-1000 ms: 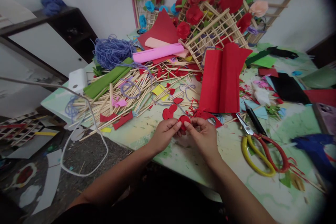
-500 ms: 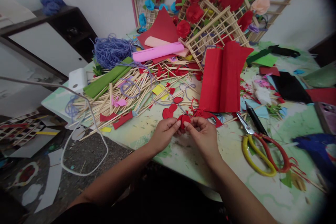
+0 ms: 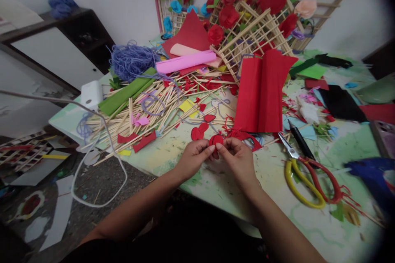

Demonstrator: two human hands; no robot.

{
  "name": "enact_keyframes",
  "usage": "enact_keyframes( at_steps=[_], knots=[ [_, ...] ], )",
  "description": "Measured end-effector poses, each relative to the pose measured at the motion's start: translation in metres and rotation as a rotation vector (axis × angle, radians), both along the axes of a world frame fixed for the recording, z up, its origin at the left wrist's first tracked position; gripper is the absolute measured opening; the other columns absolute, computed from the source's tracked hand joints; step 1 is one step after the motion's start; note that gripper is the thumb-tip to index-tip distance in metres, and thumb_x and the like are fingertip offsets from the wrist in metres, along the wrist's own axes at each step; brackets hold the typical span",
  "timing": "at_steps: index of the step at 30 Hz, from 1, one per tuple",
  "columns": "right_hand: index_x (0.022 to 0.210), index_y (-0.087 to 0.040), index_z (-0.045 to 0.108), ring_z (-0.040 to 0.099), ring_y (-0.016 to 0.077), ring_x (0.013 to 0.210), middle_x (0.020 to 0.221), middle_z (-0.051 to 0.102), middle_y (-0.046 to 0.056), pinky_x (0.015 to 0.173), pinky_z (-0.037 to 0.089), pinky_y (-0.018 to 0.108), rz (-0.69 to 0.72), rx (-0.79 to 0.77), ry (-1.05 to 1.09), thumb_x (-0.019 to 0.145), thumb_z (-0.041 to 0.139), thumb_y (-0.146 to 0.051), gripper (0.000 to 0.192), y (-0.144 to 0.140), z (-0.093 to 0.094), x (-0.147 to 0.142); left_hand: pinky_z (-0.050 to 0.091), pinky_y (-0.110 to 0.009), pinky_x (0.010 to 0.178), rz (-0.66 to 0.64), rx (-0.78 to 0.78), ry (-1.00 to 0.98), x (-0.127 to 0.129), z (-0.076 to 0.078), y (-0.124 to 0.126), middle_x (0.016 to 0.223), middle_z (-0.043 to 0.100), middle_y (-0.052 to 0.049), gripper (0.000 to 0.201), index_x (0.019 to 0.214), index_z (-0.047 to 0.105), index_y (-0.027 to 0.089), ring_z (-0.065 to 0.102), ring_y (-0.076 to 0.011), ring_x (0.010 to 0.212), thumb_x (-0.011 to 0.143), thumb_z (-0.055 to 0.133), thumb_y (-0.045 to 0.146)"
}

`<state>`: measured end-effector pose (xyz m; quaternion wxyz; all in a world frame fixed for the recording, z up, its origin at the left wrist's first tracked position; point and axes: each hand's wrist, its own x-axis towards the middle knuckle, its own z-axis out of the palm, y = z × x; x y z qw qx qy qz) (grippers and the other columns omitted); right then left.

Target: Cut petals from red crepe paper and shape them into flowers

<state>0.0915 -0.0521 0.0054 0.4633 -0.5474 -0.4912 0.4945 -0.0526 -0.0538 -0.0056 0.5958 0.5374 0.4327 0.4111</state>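
Between my two hands, just above the table's near edge, are small rounded red paper petals [image 3: 216, 140], overlapping one another. My left hand [image 3: 194, 156] pinches them from the left with thumb and fingers. From the right, my right hand [image 3: 240, 158] grips them the same way, its thumb pressed on the front. The fingertips behind the petals are partly hidden. More cut red petals [image 3: 199, 131] lie on the table just beyond my left hand. A folded sheet of red crepe paper [image 3: 259, 94] lies past my right hand.
Scissors [image 3: 296, 176] with yellow and red handles and a black marker [image 3: 300, 141] lie to the right, near a blue glue gun [image 3: 370, 176]. Thin wooden sticks [image 3: 160, 98] and purple yarn [image 3: 132, 59] cover the left. Stick lattices [image 3: 253, 37] with paper flowers stand behind. A white cable [image 3: 115, 152] hangs left.
The petals between my fingers have shifted slightly and now show more of their rounded faces. Both hands stay in nearly the same place.
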Motion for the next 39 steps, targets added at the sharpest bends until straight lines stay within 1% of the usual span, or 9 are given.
enact_keyframes(
  at_steps=[6,11,17,20,23,25,31,35,39],
  knots=[
    [0.066,-0.017,0.057,0.047,0.0106,0.054,0.057,0.055,-0.003,0.053,0.037,0.023,-0.001,0.008,0.054,0.071,0.065,-0.037,0.022,-0.001,0.002,0.002,0.043,-0.023,0.059,0.013,-0.022,0.045,0.000,0.000,-0.001,0.062,0.061,-0.002,0.032,0.069,0.061,0.013,0.054,-0.0111,0.058,0.083,0.054,0.041],
    [0.061,-0.017,0.058,0.047,0.0103,0.052,0.053,0.054,-0.003,0.054,0.038,0.023,-0.024,-0.023,0.095,0.072,0.064,-0.037,0.023,0.000,0.007,0.005,0.040,-0.023,0.055,0.151,-0.011,0.184,-0.009,0.002,0.008,0.058,0.059,-0.001,0.037,0.065,0.058,0.014,0.051,-0.0114,0.053,0.084,0.050,0.044],
    [0.063,-0.016,0.060,0.049,0.0107,0.051,0.054,0.057,-0.002,0.055,0.039,0.024,-0.067,-0.050,0.097,0.070,0.065,-0.037,0.023,0.001,0.008,0.005,0.028,-0.025,0.052,0.040,0.132,0.720,-0.030,0.015,0.025,0.049,0.049,0.002,0.043,0.055,0.053,0.017,0.042,-0.0117,0.049,0.085,0.045,0.046],
    [0.064,-0.016,0.061,0.050,0.0118,0.053,0.055,0.059,0.000,0.057,0.040,0.024,-0.083,-0.028,0.055,0.071,0.064,-0.038,0.024,0.000,0.008,0.005,0.031,-0.027,0.056,0.117,0.245,0.909,-0.032,0.023,0.026,0.057,0.056,-0.002,0.040,0.064,0.061,0.016,0.048,-0.0148,0.057,0.083,0.048,0.049],
    [0.067,-0.015,0.061,0.052,0.0124,0.053,0.056,0.060,0.000,0.056,0.040,0.025,-0.085,-0.019,0.026,0.073,0.063,-0.040,0.025,-0.001,0.006,0.004,0.039,-0.029,0.070,0.206,0.291,0.728,-0.024,0.028,0.021,0.081,0.066,-0.007,0.033,0.087,0.067,0.015,0.056,-0.0184,0.076,0.080,0.056,0.045],
    [0.069,-0.016,0.062,0.052,0.0127,0.053,0.057,0.060,0.000,0.054,0.040,0.024,-0.066,-0.007,0.004,0.074,0.062,-0.041,0.025,-0.002,0.006,0.002,0.042,-0.028,0.073,0.133,0.158,0.430,-0.013,0.027,0.016,0.089,0.067,-0.007,0.034,0.095,0.066,0.015,0.058,-0.0176,0.079,0.078,0.060,0.043],
    [0.076,-0.017,0.067,0.058,0.0156,0.061,0.066,0.066,0.003,0.061,0.045,0.027,0.073,0.181,-0.312,0.081,0.055,-0.036,0.023,-0.007,0.011,0.011,0.041,-0.022,0.065,0.171,-0.136,-0.119,0.008,0.015,0.013,0.068,0.063,0.000,0.024,0.073,0.062,0.013,0.055,-0.0098,0.065,0.069,0.072,0.035],
    [0.089,-0.017,0.067,0.060,0.0225,0.079,0.082,0.068,0.008,0.078,0.045,0.037,-0.164,0.505,-0.850,0.081,0.055,-0.039,0.026,-0.015,0.017,0.070,0.040,-0.019,0.060,0.177,-0.315,-0.297,0.003,0.012,0.011,0.069,0.066,-0.002,0.025,0.074,0.060,0.013,0.055,-0.0071,0.058,0.068,0.073,0.034],
    [0.100,-0.012,0.063,0.059,0.0337,0.087,0.088,0.066,0.017,0.081,0.043,0.047,-0.297,0.379,-1.411,0.077,0.049,-0.045,0.042,-0.025,0.010,0.145,0.040,-0.019,0.055,0.181,-0.408,-0.309,0.004,0.010,-0.002,0.062,0.067,-0.002,0.031,0.083,0.058,0.014,0.055,-0.0076,0.052,0.066,0.075,0.034]
  ],
)
